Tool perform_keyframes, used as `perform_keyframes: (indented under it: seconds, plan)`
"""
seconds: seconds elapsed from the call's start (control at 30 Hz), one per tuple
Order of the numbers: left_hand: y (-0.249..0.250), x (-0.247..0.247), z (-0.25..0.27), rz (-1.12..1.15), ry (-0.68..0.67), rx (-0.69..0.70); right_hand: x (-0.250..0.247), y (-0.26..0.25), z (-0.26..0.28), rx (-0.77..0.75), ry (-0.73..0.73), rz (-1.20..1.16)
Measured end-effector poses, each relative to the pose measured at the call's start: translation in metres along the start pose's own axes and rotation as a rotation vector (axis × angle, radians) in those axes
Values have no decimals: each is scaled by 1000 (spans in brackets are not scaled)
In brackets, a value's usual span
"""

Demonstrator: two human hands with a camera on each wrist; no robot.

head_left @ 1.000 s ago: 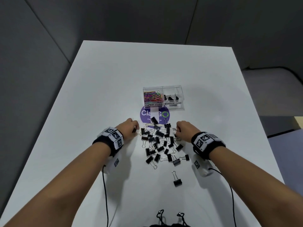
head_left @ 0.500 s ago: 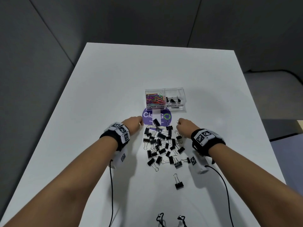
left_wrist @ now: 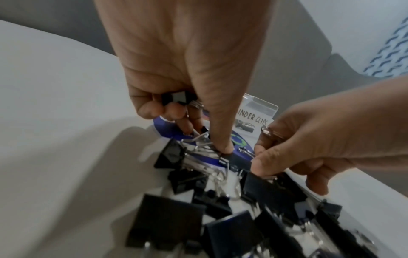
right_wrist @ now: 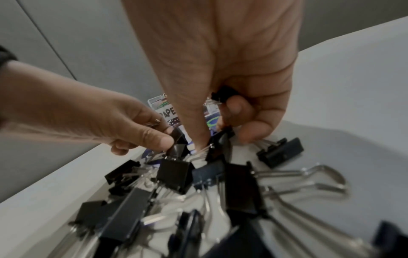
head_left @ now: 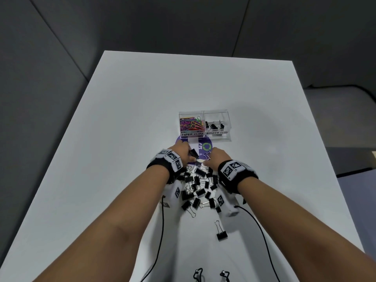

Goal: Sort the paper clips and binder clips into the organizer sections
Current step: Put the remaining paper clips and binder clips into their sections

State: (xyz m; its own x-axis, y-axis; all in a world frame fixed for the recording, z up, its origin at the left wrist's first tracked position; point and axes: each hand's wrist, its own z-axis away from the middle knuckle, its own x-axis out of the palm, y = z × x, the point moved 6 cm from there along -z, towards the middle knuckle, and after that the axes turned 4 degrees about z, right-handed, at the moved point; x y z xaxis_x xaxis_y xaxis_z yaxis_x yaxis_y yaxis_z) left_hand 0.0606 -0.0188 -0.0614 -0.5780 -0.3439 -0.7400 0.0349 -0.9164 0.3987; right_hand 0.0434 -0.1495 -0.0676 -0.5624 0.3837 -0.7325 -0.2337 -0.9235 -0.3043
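**Ana:** Head view first: the broad white rectangular surface (head_left: pixel 126 139) carries everything. Toward the far middle stands the clear plastic two-section organizer (head_left: pixel 226 127), with bright coloured wire paper clips (head_left: pixel 191 125) in its left section, labelled PAPER CLIPS, and a few black binder clips in the right, labelled BINDER CLIPS.

**Ben:** And what's unsorted?

**Ana:** A scattered heap of black metal binder clips with silver wire handles (head_left: pixel 198 188) lies on the surface between the wrists, just in front of a round purple sticker (head_left: pixel 181 142). One lone black binder clip (head_left: pixel 220 233) sits apart, nearer the person. I see no loose paper clips.

**Ben:** So which step are we in?

**Ana:** I judge it's gathering binder clips; the paper-clip half looks done. Both hands work at the heap's far edge. The left hand (left_wrist: pixel 176 73) has its curled fingers closed around a small black clip, while thumb and forefinger reach into the heap for another. The right hand (right_wrist: pixel 238 83) likewise tucks one clip in its palm and pinches a second.

**Ben:** Next move?

**Ana:** Probably lifting those clips clear without the wire handles snagging neighbours, then carrying them over the sticker to the right section, not the left.
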Motion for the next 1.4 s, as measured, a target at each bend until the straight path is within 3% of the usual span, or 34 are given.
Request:
perform_keyframes:
  seconds: [0.13, 0.4, 0.53, 0.63, 0.8, 1.1, 1.4]
  plan:
    - [5, 2, 1, -54, -23, 48, -3, 3, 3, -32, -19, -18]
    - [-13, -9, 13, 50, 53, 103, -11, 27, 7, -62, 22, -304]
    - [-29, -20, 23, 166, 67, 98, -15, 28, 13, -105, -3, -271]
    - [-34, -23, 31, 171, 86, 74, -14, 21, 19, -136, -9, -76]
    - [-34, -4, 38, 90, -45, -7, 0, 16, 24, -180, -56, 222]
    - [-20, 18, 37, -128, -90, 32, 12, 23, 24, -176, -45, 212]
    - [-1, 17, 41, -358, -3, 167, 12, 21, 21, -172, -76, 215]
